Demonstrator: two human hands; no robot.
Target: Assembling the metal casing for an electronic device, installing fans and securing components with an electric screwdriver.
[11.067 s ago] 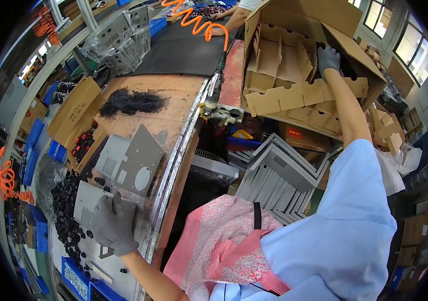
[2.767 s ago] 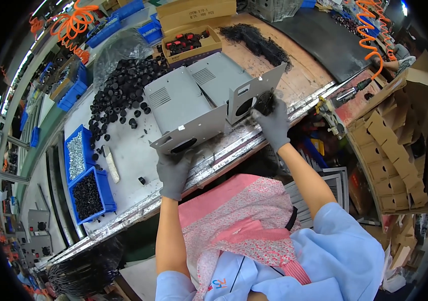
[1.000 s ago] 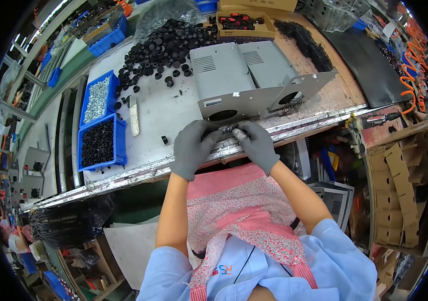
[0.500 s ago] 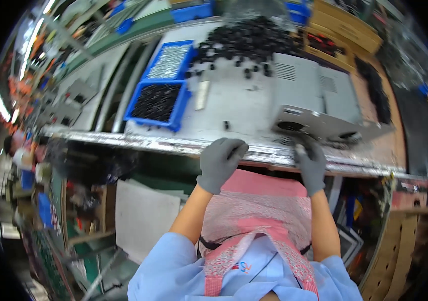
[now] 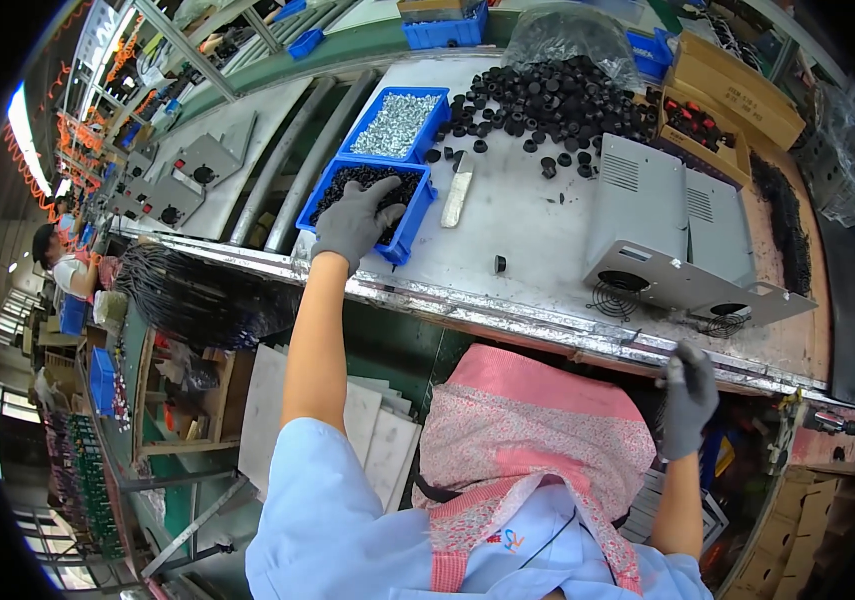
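My left hand (image 5: 352, 225), in a grey glove, reaches into a blue bin (image 5: 403, 247) of small black parts (image 5: 409, 186), too small to tell their kind. Its fingers are spread apart over them, the tips partly hidden. In the same kind of glove, my right hand (image 5: 688, 402) is just off the table's front edge. Its fingers are curled, and what they hold, if anything, I cannot make out. Beyond it two grey metal housings (image 5: 635, 215) with round openings stand side by side. Wire fan guards (image 5: 611, 299) lie at their front.
Behind the near bin sits another blue bin of silver hardware (image 5: 397, 125). Black rubber feet (image 5: 557, 95) are heaped at the back, one lone black piece (image 5: 499, 264) lying nearer. A pale bar (image 5: 457, 195) is beside the bins. Metal rollers (image 5: 292, 190) run at left; an open carton (image 5: 709, 135) stands back right.
My left hand has moved left from the table's front edge into the bin of black parts. The right hand has drawn away from the housings, to the right and nearer me.
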